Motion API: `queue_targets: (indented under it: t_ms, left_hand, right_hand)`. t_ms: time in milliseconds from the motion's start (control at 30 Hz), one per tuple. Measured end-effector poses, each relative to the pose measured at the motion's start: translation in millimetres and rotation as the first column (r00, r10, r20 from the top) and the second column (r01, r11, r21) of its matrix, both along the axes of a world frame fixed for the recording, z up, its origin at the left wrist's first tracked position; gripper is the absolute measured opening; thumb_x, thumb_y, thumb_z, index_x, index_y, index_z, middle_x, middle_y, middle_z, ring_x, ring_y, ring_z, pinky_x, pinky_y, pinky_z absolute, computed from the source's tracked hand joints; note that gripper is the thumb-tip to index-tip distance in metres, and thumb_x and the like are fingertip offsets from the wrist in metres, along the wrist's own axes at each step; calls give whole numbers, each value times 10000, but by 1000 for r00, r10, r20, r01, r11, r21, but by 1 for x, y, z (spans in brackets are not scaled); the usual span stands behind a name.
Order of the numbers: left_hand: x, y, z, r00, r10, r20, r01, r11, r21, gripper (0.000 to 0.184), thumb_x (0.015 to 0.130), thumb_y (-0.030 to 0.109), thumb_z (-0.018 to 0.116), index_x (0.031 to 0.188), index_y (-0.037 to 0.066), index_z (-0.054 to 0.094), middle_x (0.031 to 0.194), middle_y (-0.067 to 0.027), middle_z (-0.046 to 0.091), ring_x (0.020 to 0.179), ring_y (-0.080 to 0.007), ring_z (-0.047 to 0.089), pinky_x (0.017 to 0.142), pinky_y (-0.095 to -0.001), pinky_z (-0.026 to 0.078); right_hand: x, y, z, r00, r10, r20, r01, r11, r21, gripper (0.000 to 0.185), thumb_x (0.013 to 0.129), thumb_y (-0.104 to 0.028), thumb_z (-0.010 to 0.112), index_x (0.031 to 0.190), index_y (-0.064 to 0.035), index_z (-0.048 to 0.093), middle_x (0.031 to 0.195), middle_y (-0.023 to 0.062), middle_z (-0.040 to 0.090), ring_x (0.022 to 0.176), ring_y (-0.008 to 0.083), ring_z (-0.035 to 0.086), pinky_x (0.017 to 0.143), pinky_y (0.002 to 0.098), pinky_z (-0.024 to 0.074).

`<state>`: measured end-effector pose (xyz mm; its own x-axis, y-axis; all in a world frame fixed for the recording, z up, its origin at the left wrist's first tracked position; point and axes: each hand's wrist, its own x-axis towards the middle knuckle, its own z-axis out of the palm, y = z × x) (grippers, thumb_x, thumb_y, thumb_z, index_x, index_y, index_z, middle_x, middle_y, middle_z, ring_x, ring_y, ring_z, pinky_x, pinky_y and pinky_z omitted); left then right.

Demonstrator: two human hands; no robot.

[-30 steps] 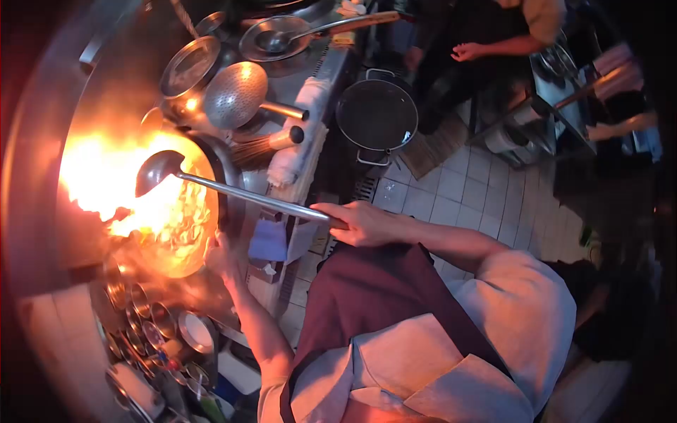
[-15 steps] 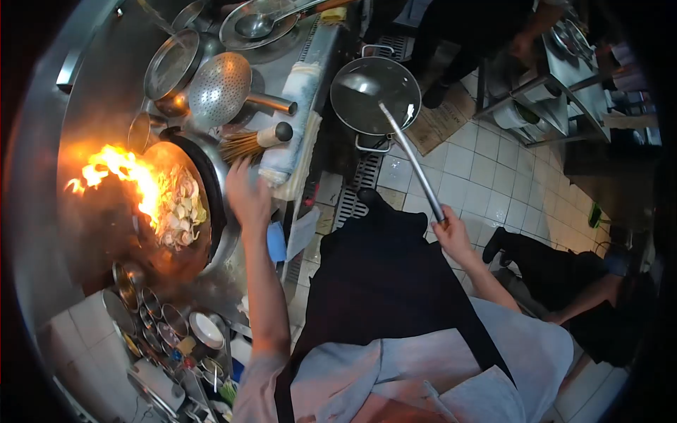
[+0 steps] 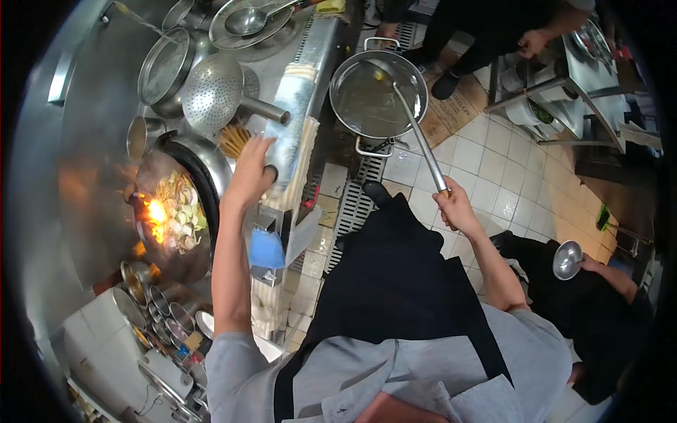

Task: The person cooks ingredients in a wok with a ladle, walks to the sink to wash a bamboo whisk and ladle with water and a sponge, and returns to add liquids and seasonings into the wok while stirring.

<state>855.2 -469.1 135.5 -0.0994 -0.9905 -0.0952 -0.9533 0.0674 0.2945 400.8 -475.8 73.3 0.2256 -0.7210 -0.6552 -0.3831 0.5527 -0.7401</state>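
Note:
My left hand (image 3: 248, 173) is closed around the handle of a bamboo wok brush (image 3: 234, 142); the bristles stick out on the far side and the dark handle end shows beside the palm. My right hand (image 3: 453, 206) grips the end of a long-handled ladle (image 3: 421, 139). The ladle's bowl lies inside a large two-handled pot (image 3: 334, 106) holding cloudy liquid. To the left, a wok (image 3: 194, 264) holds sliced vegetables and other pieces (image 3: 185, 211), with a flame (image 3: 156, 211) over its left side.
A perforated strainer (image 3: 211, 95) and folded towels (image 3: 290, 99) lie beyond my left hand. Small metal containers (image 3: 161, 302) stand near the wok. One co-worker (image 3: 486, 28) stands past the pot; another (image 3: 564, 310), at right, holds a metal bowl (image 3: 567, 260). A shelf rack (image 3: 592, 88) stands far right.
The wok's flames have shrunk. My left hand has moved onto the brush, whose handle has turned toward me. The ladle's bowl has shifted within the pot. The co-worker's metal bowl has come into view.

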Motion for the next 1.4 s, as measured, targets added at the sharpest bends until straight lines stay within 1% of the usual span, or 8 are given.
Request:
queue_targets:
  t_ms: [133,267,633,733,833,967,1100,1400]
  left_hand:
    - [9,-70,-34,988,17,157,20,973,-232,557,690,-44,579,1238,50,535,1278,-251,521,1210,-410,481,1004,-458,415]
    - [17,-92,-49,993,-14,119,21,998,-58,272,720,-2,575,989,14,612,989,-196,615,1016,-374,583,866,-455,480]
    - [1,-88,-30,982,-64,179,47,994,98,180,728,65,619,898,10,599,887,-194,627,861,-385,616,780,-474,496]
    - [0,-90,-28,987,-18,162,-10,985,173,297,728,41,612,1024,15,609,1031,-226,629,967,-394,606,854,-468,486]
    - [-7,-73,-28,990,78,118,-69,995,-77,475,746,12,606,1218,29,561,1250,-255,558,1138,-407,546,964,-451,447]
    - [-46,-33,12,963,234,-132,-255,953,-166,583,776,-5,614,1342,41,482,1381,-250,470,1254,-407,472,1044,-427,391]
    - [-87,49,17,874,385,-296,-428,899,-94,510,805,31,641,1303,26,527,1335,-224,531,1242,-353,516,1040,-392,400]
    - [-151,235,-53,736,590,-332,-520,807,281,469,791,56,660,1246,13,557,1288,-260,540,1171,-412,534,995,-421,436]
  right_hand:
    - [1,-15,1,1000,9,-15,-8,1000,22,444,908,-107,545,1335,-55,433,592,-13,434,370,74,430,281,251,336]
    - [-6,-27,-6,1000,6,-18,-5,1000,17,448,903,-122,552,1333,-61,440,598,-10,445,384,76,443,288,250,345]
    - [3,-77,-33,995,73,-62,-71,997,23,594,887,-106,544,1452,-121,362,583,-14,443,406,96,469,304,266,365]
    - [4,-90,-56,993,-2,115,-15,989,147,554,902,-104,549,1432,-136,392,600,-17,461,405,85,453,310,251,364]
    - [-2,-98,-66,907,-269,324,94,879,467,431,944,-135,532,1367,-149,455,617,-27,459,399,62,417,309,228,346]
    - [-26,-91,-82,517,-646,561,-109,601,792,291,1000,-209,467,1284,-158,505,619,-40,420,396,34,365,303,202,311]
    - [-40,-72,-47,407,-720,562,-136,561,817,358,1014,-233,408,1361,-159,453,606,-36,392,365,27,331,279,200,294]
    - [-26,-51,82,553,-618,558,-24,658,752,434,1001,-194,405,1434,-182,370,597,-13,368,344,44,311,261,204,291]
